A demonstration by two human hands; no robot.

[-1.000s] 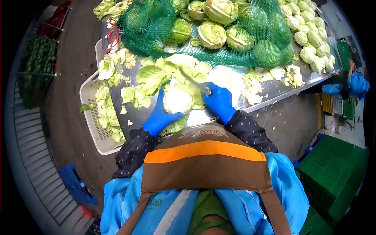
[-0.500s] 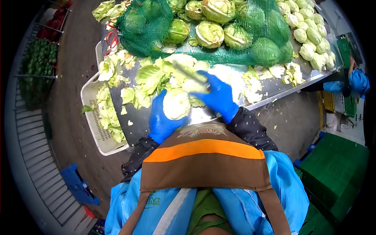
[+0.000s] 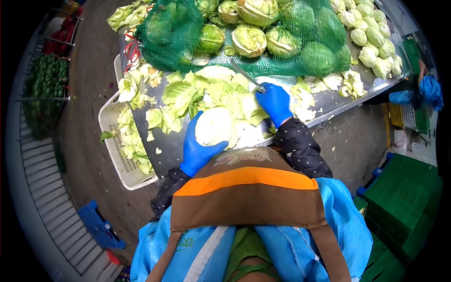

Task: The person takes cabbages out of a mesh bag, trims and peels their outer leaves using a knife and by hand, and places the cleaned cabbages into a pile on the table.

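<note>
A pale trimmed cabbage (image 3: 216,127) rests in my left hand (image 3: 197,146), whose blue-gloved fingers and thumb wrap round its left and lower sides. My right hand (image 3: 274,102), also gloved in blue, is closed round the handle of a knife (image 3: 245,74); the blade points up and left over the leaves. Loose cabbage leaves (image 3: 181,93) lie spread on the metal table (image 3: 164,149) in front of both hands. Beyond them, a green mesh bag (image 3: 174,37) lies partly open round several whole cabbages (image 3: 249,41).
Several trimmed cabbages (image 3: 374,35) are piled at the table's right end. A white crate (image 3: 123,171) with leaves stands at the left. Green crates (image 3: 404,192) stand at the lower right. At the far right is another person in blue (image 3: 430,89).
My right hand with the knife has moved right, away from the cabbage. My left hand has closed round the cabbage, which now shows a smooth, pale surface. More loose leaves lie beside it.
</note>
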